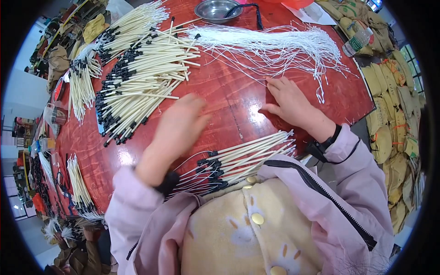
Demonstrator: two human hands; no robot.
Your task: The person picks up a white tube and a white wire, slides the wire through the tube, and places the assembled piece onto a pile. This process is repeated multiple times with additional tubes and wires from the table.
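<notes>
My left hand [179, 123] is smeared by motion over the red table, beside a heap of cream sticks with black ends [146, 78]. Whether it holds anything does not show. My right hand [291, 101] is open, palm down, its thumb apart from the fingers. Its fingertips are at the near edge of a spread bundle of thin white cords [270, 43], where a loose cord ends. Between my body and both hands lies a row of cream sticks [252, 153] with black ends to the left and thin white cords trailing from them.
The red table [224, 105] carries more stick bundles at the left [80, 185] and far left [85, 75]. A metal bowl [217, 10] stands at the back, a plastic bottle [357, 42] at the right edge. Stacked sacks [389, 119] line the right. Another person [78, 252] sits at lower left.
</notes>
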